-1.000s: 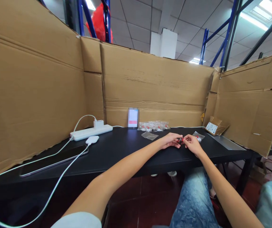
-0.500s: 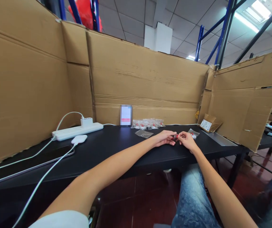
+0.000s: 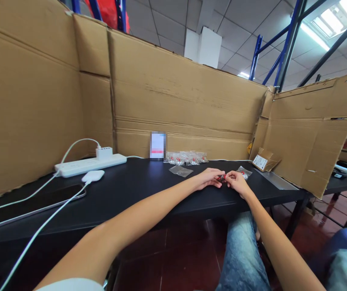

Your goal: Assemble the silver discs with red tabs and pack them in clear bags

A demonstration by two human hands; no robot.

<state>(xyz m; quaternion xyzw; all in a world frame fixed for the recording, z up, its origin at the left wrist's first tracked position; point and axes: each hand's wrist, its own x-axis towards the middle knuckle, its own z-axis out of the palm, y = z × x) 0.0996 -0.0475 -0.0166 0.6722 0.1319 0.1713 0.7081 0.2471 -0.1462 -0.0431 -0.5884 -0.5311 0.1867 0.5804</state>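
Observation:
Both hands meet over the black table [image 3: 149,202]. My left hand [image 3: 209,179] is closed on a small red and dark item [image 3: 222,177], mostly hidden by the fingers. From the other side my right hand [image 3: 236,182] pinches the red part of the same item. Just behind the right hand lies a clear plastic bag [image 3: 245,172] with something red and shiny in it. To the left of the left hand a flat clear bag [image 3: 180,171] rests on the table. Several clear bags with red bits [image 3: 187,158] are lined up at the back.
A phone with a blurred screen [image 3: 158,146] leans against the cardboard wall [image 3: 185,101]. On the left are a white power strip [image 3: 91,165], a white charger [image 3: 93,176], cables and a dark tablet [image 3: 34,206]. A small opened carton [image 3: 266,160] stands at the right.
The camera view has shifted slightly, so the table things sit a little further left. Both hands stay together on the small red item, with the fingers barely moved.

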